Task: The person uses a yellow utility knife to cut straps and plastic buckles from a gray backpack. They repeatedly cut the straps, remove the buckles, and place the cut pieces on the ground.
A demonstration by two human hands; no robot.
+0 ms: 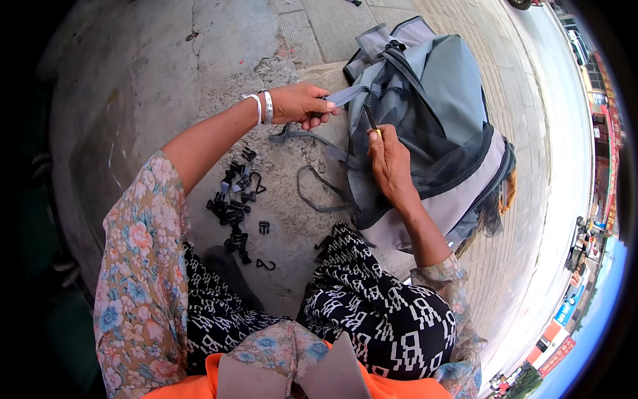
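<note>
My left hand [304,105] grips the end of a grey webbing strap [347,95], with a dark piece partly hidden in the fingers. The strap runs tautly to a grey fabric bag with black mesh [451,95] lying on the ground. In my right hand [389,159] is a utility knife [371,119] with a yellow part by the thumb; its dark tip points up beside the mesh, just below the strap. Black plastic buckles [232,212] lie in a pile on the concrete between my feet and the bag. Two black triangular hooks [265,264] lie near them.
A loose thin strap [319,189] curls on the ground left of the bag. One buckle [264,227] lies apart from the pile. My patterned trouser legs frame the near ground. Paving [518,124] and a bright road are on the right, with vehicles and people far off.
</note>
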